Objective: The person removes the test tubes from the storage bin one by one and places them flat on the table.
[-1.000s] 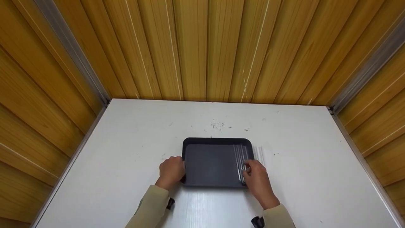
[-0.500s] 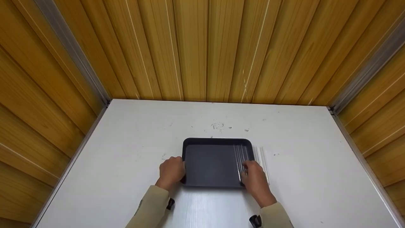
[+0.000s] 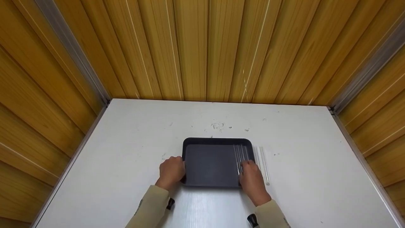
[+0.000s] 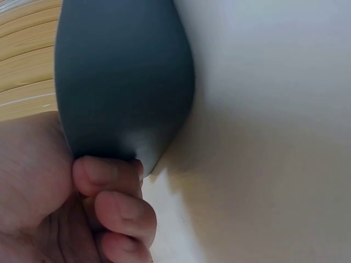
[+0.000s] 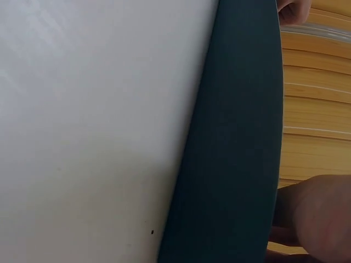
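Tray: a dark grey, round-cornered tray [image 3: 210, 164] sits on the white tabletop [image 3: 133, 133], its long sides running left to right, between the two hands.
Rods inside: several slim clear rods [image 3: 237, 161] lie side by side along the tray's right end, pointing away from the person; their near ends are partly covered by the right hand.
Rods outside: more clear rods, a loose group [image 3: 264, 164], lie on the tabletop just beside the tray's right wall, roughly in line with those inside.
Left hand: the left hand [image 3: 171, 170] grips the tray's left side near the front corner, its fingers [image 4: 126, 213] curled and clamped on the wall.
Right hand: the right hand [image 3: 253, 181] is over the tray's front right corner, at the rods inside, fingers bent downward; the wall hides their tips in the right wrist view, so I cannot tell whether they pinch a rod or only touch it.
Sleeves: pale khaki, the left sleeve [image 3: 148, 205] and right sleeve [image 3: 272, 212] come in from the bottom edge.
Tabletop marks: dark scuffs [image 3: 217, 126] beyond the tray.
Surround: yellow-brown wood-grain panels [image 3: 218, 50] behind and on both sides.
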{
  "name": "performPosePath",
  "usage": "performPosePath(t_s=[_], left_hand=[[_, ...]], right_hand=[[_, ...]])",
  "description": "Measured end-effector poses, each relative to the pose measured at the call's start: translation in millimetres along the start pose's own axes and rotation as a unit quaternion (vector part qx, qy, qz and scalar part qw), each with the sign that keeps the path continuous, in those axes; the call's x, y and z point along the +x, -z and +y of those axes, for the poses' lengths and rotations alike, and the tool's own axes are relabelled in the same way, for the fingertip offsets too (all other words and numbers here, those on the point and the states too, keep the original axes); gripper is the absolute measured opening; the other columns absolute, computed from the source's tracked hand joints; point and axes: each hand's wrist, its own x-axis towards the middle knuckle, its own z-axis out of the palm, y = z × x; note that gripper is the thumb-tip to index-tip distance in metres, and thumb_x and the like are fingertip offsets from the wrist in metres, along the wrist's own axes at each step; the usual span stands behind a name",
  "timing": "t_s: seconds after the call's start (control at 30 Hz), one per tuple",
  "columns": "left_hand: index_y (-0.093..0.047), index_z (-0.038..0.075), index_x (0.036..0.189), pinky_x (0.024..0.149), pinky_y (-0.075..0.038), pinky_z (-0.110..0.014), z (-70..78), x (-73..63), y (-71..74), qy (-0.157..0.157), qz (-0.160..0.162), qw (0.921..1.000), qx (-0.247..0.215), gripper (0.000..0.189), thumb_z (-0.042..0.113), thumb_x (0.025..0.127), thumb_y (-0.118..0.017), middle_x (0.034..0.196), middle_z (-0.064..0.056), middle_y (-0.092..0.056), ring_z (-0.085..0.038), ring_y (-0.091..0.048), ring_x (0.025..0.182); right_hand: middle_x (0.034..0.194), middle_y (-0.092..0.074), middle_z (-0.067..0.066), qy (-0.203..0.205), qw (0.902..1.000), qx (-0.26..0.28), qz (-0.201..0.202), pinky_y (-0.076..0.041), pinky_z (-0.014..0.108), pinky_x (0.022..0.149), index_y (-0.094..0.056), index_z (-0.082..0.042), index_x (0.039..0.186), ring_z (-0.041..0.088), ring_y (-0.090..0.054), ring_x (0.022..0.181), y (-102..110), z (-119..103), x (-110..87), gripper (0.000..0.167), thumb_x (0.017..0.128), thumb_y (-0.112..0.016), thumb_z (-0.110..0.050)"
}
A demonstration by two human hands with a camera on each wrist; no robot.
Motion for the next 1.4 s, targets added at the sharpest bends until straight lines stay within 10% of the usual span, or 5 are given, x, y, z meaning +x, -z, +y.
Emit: performPosePath(t_s=[1.4], left_hand=[[-0.067,0.004,0.075,0.05,-0.047,-0.043,-0.6,-0.9,0.0,-0.009,0.02,0.9997,-0.002,0.026,0.024,0.091,-0.063,0.07,-0.013,-0.067,-0.03,-0.065,0.061]], right_hand=[[0.09,-0.065,0.023,0.014,0.9997,-0.006,0.019,-0.054,0.043,0.067,-0.059,0.01,0.113,0.036,-0.067,0.08,-11,-4,-0.3,0.04,0.074,-0.069,0.009]])
